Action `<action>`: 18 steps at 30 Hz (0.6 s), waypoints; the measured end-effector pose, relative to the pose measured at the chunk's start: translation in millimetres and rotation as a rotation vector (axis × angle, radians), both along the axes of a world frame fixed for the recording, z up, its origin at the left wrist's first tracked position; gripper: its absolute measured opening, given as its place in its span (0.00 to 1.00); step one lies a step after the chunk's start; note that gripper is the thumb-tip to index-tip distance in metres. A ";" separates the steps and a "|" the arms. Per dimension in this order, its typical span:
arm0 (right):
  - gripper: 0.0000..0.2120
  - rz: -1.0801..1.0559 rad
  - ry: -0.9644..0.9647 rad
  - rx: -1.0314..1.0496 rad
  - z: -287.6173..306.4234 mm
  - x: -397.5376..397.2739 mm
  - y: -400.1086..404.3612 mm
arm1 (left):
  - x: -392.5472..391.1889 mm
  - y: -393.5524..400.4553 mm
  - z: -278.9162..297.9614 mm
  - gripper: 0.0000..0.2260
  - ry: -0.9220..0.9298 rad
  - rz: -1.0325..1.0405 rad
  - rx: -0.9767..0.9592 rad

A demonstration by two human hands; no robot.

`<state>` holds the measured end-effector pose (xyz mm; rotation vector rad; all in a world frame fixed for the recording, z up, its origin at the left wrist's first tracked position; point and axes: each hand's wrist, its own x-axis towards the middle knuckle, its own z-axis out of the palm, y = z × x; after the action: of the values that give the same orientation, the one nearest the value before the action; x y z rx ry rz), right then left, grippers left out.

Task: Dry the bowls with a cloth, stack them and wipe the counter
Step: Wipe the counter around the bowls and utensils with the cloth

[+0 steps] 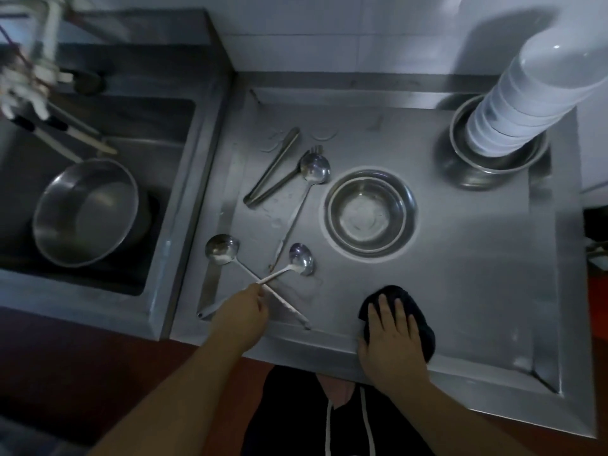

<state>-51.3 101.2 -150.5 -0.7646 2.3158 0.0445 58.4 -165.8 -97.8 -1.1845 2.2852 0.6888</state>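
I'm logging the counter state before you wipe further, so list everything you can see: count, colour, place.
steel bowl: one, silver, upright at counter centre
white bowl stack: one tall stack, white, inside a steel bowl at back right
ladles: three, silver; one mid-left, one front left, one crossing it
tongs: one, silver, back left of counter
fork: tines showing behind the upper ladle
cloth: one, dark, front of counter
large steel bowl: one, silver, in the sink at left
counter: steel, wet spots near the tongs
left hand: pinching a ladle handle
right hand: flat on the cloth
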 end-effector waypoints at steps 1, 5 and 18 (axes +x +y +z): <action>0.34 -0.017 0.030 -0.023 8.8 0.6 -10.4 | 7.1 -4.1 -1.0 0.11 -0.015 0.006 0.006; 0.10 0.009 0.016 -0.254 27.9 11.2 -75.2 | 27.1 -24.6 -2.8 0.11 -0.043 0.003 0.013; 0.16 -0.480 -0.332 -0.144 13.1 48.6 -247.6 | 57.8 -96.0 -5.4 0.10 0.091 -0.079 0.042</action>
<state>-2.7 -146.3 -137.4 -0.2408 2.1344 -0.4341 116.3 -261.8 -103.3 -1.0577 2.3663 0.7707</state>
